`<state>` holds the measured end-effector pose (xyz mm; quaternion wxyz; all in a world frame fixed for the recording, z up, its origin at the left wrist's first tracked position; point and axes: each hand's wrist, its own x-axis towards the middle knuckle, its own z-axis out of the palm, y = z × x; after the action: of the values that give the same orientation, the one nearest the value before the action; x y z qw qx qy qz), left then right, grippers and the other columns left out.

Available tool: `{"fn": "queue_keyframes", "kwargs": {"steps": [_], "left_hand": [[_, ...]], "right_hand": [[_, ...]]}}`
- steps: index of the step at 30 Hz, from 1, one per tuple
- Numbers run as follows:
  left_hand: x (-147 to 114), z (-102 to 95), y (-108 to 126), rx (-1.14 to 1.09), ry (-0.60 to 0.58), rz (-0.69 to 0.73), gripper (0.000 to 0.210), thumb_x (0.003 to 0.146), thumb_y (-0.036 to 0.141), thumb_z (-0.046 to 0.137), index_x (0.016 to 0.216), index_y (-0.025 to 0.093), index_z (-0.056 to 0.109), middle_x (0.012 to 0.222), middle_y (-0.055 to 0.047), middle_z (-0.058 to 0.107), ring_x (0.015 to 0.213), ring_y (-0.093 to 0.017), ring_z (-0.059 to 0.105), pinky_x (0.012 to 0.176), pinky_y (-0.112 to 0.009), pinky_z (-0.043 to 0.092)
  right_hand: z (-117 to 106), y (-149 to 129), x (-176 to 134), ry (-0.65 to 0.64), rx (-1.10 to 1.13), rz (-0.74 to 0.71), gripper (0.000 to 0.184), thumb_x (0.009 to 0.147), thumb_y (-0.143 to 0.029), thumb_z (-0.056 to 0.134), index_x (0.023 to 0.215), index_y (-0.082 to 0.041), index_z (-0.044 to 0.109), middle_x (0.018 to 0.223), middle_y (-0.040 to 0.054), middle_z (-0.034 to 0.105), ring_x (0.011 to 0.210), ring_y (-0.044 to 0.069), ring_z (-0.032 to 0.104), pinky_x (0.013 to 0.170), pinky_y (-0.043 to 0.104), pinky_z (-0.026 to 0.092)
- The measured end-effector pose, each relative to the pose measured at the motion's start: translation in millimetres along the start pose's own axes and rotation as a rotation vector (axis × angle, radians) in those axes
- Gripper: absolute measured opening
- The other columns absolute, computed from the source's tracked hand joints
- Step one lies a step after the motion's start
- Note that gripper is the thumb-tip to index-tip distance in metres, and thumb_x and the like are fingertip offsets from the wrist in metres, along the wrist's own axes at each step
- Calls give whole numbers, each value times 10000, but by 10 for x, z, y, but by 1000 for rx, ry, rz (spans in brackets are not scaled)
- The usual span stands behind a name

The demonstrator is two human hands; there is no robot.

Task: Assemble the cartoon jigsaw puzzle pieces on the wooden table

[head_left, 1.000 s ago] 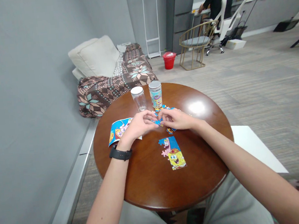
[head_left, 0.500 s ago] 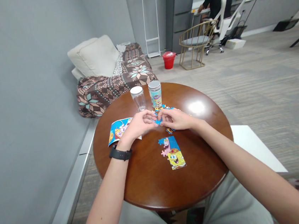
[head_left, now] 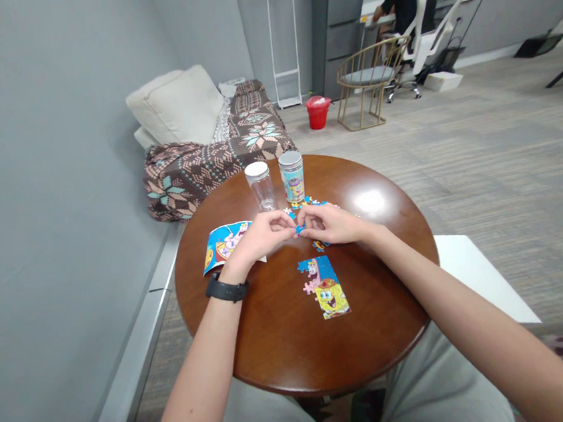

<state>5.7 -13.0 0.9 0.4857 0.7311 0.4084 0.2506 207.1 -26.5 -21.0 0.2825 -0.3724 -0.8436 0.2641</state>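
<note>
Over the far half of the round table, my left hand point(head_left: 272, 229) and my right hand point(head_left: 327, 223) meet fingertip to fingertip. Pinched between them is a small blue jigsaw piece point(head_left: 300, 230). Loose jigsaw pieces point(head_left: 309, 201) lie just beyond and partly under my right hand, which hides some of them. Closer to me sits a joined part of the puzzle point(head_left: 326, 288), showing a yellow and a pink cartoon figure on blue. A curled picture sheet point(head_left: 225, 241) rests under my left wrist, partly covered.
A clear jar point(head_left: 261, 187) with a white lid and a printed jar point(head_left: 293, 177) stand at the back of the brown table point(head_left: 285, 345). Beyond are a covered sofa point(head_left: 215, 157), a red bin point(head_left: 318, 112), a wire chair point(head_left: 371, 81) and a seated person point(head_left: 413, 2).
The fingers of my left hand have closed inward, and the blue piece now shows more plainly between both hands' fingertips. The joined puzzle and jars stay put.
</note>
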Motion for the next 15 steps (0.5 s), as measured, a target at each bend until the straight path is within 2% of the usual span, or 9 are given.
{"fn": "queue_keyframes", "kwargs": {"steps": [10, 15], "left_hand": [[3, 1, -5, -65, -17, -34, 201, 682, 283, 695, 774, 149, 576, 694, -24, 682, 664, -139, 645, 606, -239, 482], [11, 1, -34, -79, 3, -20, 222, 673, 255, 700, 815, 151, 564, 675, -9, 668, 657, -131, 645, 614, -237, 489]], "right_hand": [[-7, 10, 10, -10, -9, 17, 184, 880, -328, 481, 827, -164, 546, 593, -30, 522, 541, 96, 454, 549, 205, 337], [9, 28, 5, 8, 2, 11, 144, 814, -295, 574, 882, -168, 562, 564, -54, 489, 524, 92, 442, 540, 200, 342]]}}
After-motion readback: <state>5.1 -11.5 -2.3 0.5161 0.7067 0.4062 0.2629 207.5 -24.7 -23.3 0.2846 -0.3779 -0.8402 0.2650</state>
